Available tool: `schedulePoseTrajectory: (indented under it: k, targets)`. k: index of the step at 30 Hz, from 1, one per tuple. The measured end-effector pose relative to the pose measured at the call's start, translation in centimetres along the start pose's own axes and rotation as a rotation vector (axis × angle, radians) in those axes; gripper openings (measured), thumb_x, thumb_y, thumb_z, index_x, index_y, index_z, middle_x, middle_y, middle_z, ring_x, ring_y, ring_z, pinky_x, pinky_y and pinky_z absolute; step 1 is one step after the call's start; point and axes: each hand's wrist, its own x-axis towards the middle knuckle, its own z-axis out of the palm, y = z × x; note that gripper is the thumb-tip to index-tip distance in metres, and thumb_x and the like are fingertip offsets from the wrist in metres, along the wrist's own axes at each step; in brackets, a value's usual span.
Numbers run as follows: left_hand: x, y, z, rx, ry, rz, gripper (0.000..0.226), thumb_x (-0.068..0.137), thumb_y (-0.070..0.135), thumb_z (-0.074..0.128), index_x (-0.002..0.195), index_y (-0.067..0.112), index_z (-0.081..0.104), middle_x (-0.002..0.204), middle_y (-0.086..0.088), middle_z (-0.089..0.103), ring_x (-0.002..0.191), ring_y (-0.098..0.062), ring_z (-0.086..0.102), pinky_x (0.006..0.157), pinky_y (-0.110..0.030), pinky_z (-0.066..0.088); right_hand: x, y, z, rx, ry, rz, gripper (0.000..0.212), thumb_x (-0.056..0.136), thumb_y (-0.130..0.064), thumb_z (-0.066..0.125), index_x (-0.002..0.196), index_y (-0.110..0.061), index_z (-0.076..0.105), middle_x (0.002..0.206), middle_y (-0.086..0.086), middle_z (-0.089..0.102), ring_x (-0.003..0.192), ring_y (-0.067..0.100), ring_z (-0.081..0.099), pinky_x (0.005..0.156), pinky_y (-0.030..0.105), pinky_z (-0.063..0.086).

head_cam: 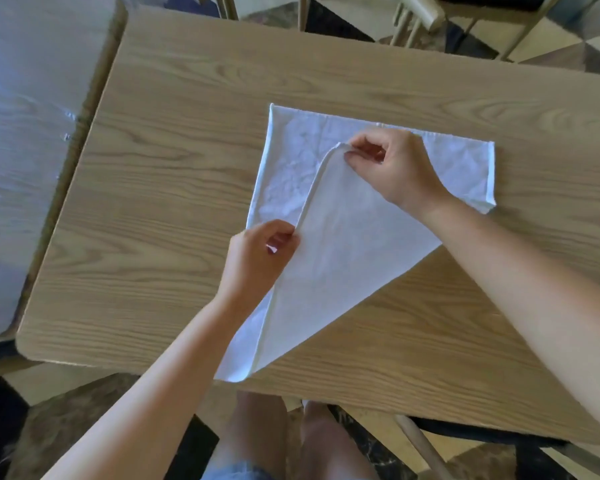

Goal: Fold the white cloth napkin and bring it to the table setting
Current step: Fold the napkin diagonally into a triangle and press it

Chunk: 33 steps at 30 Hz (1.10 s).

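A white cloth napkin lies spread on the wooden table, with one flap folded over toward the far side. My right hand pinches the folded flap's corner near the napkin's far edge. My left hand pinches the hemmed edge of the same flap lower down, at the napkin's left side. The napkin's near corner hangs slightly over the table's front edge.
A second table with a pale glossy top stands close at the left, with a narrow gap between. Chairs stand beyond the far edge, and a chair sits below the front edge. My legs show under the table.
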Motion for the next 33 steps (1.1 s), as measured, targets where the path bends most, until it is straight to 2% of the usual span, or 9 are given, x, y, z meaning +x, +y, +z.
schedulePoseTrajectory:
  k: [3, 6, 9, 16, 19, 25, 29, 31, 33]
  targets:
    - [2.9, -1.2, -1.9, 0.111, 0.009, 0.052, 0.004, 0.079, 0.010, 0.070, 0.075, 0.012, 0.069, 0.061, 0.016, 0.059, 0.059, 0.015, 0.052, 0.060, -0.002, 0.036, 3.7, -0.3, 2.7, -0.004, -0.022, 0.007, 0.021, 0.087, -0.019, 0.061, 0.078, -0.001, 0.065, 0.069, 0.003, 0.058, 0.062, 0.009, 0.047, 0.061, 0.019, 0.036]
    - [5.3, -2.4, -3.1, 0.233, -0.051, 0.094, 0.005, 0.078, 0.010, 0.069, 0.074, 0.010, 0.068, 0.066, 0.005, 0.058, 0.059, 0.000, 0.049, 0.058, -0.012, 0.033, 6.6, 0.1, 5.1, -0.071, -0.061, 0.016, 0.014, 0.087, -0.017, 0.061, 0.085, -0.004, 0.067, 0.078, -0.003, 0.058, 0.069, 0.006, 0.048, 0.059, 0.008, 0.032]
    - [6.7, -3.3, -3.3, 0.294, -0.074, 0.086, 0.006, 0.078, 0.009, 0.069, 0.073, 0.007, 0.067, 0.067, 0.006, 0.053, 0.065, -0.016, 0.049, 0.062, -0.027, 0.039, 8.4, 1.0, 6.9, -0.124, -0.097, 0.064, 0.013, 0.087, -0.019, 0.060, 0.089, -0.009, 0.068, 0.078, -0.005, 0.057, 0.062, 0.001, 0.043, 0.058, 0.020, 0.028]
    - [7.5, -4.9, -3.3, 0.280, -0.065, 0.073, 0.011, 0.079, 0.009, 0.066, 0.069, 0.006, 0.061, 0.066, 0.000, 0.053, 0.065, -0.017, 0.048, 0.061, -0.029, 0.040, 10.0, 1.4, 9.4, -0.265, -0.152, 0.065, 0.015, 0.087, -0.018, 0.058, 0.092, -0.007, 0.067, 0.096, 0.010, 0.068, 0.100, 0.028, 0.053, 0.086, 0.039, 0.043]
    - [7.6, -5.2, -3.3, 0.265, -0.056, 0.065, 0.008, 0.077, 0.007, 0.066, 0.071, 0.005, 0.061, 0.069, -0.002, 0.055, 0.065, -0.017, 0.048, 0.061, -0.025, 0.038, 10.3, 1.5, 10.2, -0.326, -0.100, 0.045, 0.013, 0.084, -0.015, 0.059, 0.089, -0.007, 0.068, 0.094, 0.011, 0.067, 0.099, 0.030, 0.051, 0.083, 0.039, 0.043]
    - [7.1, -5.3, -2.8, 0.204, -0.024, 0.027, 0.010, 0.077, 0.004, 0.065, 0.085, 0.005, 0.058, 0.079, -0.003, 0.054, 0.067, -0.020, 0.050, 0.064, -0.036, 0.045, 10.4, 2.0, 11.6, -0.442, 0.001, 0.042, 0.013, 0.081, -0.018, 0.061, 0.091, -0.012, 0.068, 0.096, 0.006, 0.065, 0.099, 0.028, 0.051, 0.080, 0.035, 0.038]
    - [6.2, -5.5, -2.2, 0.459, 0.031, 0.191, 0.039, 0.082, 0.007, 0.061, 0.121, 0.007, 0.057, 0.120, -0.011, 0.058, 0.106, -0.031, 0.056, 0.077, -0.042, 0.050, 9.9, 2.0, 11.7, -0.504, 0.052, 0.019, 0.036, 0.083, -0.023, 0.059, 0.118, -0.017, 0.059, 0.120, 0.006, 0.058, 0.115, 0.026, 0.048, 0.091, 0.036, 0.033]
    - [6.0, -5.6, -1.7, 0.594, 0.023, 0.285, 0.050, 0.088, 0.010, 0.050, 0.137, 0.008, 0.043, 0.146, -0.010, 0.042, 0.136, -0.025, 0.035, 0.099, -0.045, 0.037, 8.5, 1.5, 11.5, -0.513, 0.087, -0.015, 0.043, 0.088, -0.019, 0.050, 0.132, -0.016, 0.049, 0.139, 0.007, 0.048, 0.131, 0.023, 0.038, 0.103, 0.038, 0.026]
    - [6.7, -5.2, -0.9, 0.617, -0.011, 0.303, 0.055, 0.092, 0.015, 0.037, 0.145, 0.008, 0.027, 0.155, -0.007, 0.023, 0.143, -0.017, 0.011, 0.112, -0.049, 0.017, 5.9, 1.2, 11.4, -0.512, 0.145, -0.012, 0.048, 0.091, -0.011, 0.040, 0.139, -0.013, 0.039, 0.149, 0.007, 0.036, 0.140, 0.023, 0.026, 0.111, 0.044, 0.016]
